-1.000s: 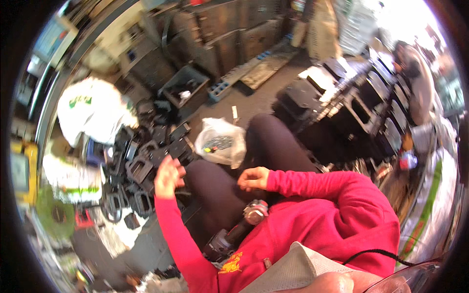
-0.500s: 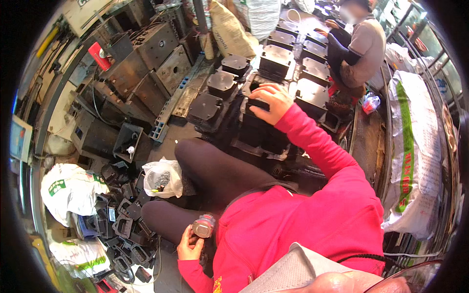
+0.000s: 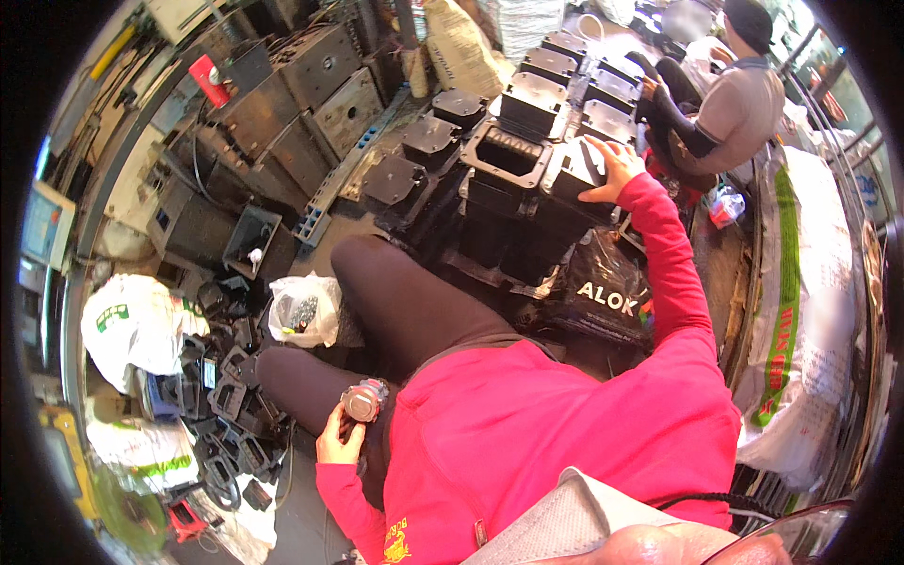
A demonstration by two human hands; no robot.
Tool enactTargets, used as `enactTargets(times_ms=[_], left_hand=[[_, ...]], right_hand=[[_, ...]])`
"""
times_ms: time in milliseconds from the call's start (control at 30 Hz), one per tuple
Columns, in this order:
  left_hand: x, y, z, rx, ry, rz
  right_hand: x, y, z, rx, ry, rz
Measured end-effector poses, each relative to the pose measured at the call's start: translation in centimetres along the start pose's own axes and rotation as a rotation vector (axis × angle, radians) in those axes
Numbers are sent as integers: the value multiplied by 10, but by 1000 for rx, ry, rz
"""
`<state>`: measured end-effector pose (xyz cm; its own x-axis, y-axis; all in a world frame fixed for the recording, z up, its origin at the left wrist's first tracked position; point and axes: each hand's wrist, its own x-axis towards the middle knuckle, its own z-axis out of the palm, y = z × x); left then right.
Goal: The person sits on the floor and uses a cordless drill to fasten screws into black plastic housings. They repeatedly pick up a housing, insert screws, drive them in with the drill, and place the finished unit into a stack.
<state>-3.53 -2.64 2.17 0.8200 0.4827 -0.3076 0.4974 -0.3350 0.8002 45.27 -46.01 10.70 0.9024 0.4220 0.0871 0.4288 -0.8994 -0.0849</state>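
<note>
My left hand (image 3: pixel 341 437) is closed around a cylindrical power tool (image 3: pixel 364 402) with a round metallic end and a reddish body, held beside my thigh. My right arm reaches forward. At its end my right hand (image 3: pixel 621 171) rests with spread fingers at the right edge of a black box with a shiny lid (image 3: pixel 572 168); its grip underneath is partly hidden. Left of that box, an open-topped black box (image 3: pixel 508 158) shows a wide rim with holes and a dark inside. Another lidded box (image 3: pixel 533 102) stands just behind it.
More lidded black boxes (image 3: pixel 430 138) stand in rows. A white plastic bag (image 3: pixel 306 309) with small parts lies by my knee, near piled black frames (image 3: pixel 231 391). A black bag (image 3: pixel 603 297) sits below the boxes. A co-worker (image 3: pixel 734 113) crouches at the far right beside large white sacks (image 3: pixel 800 282).
My right hand has moved right, from over the open box to the lidded box beside it. The open box's inside now shows. My left hand still holds the tool.
</note>
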Motion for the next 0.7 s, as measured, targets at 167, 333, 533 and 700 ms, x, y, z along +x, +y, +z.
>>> enactTargets(times_ms=[167,333,533,700], left_hand=[[-9,13,-24,-83,23,-49],[-9,45,-45,-43,0,-19],[56,45,-55,41,-14,67],[173,-1,-70,366,43,125]], right_hand=[[-11,-21,-44,165,192,-212],[-18,-120,-48,354,88,-751],[-19,-271,28,134,-419,-1360],[-9,-287,67,308,-543,-1371]])
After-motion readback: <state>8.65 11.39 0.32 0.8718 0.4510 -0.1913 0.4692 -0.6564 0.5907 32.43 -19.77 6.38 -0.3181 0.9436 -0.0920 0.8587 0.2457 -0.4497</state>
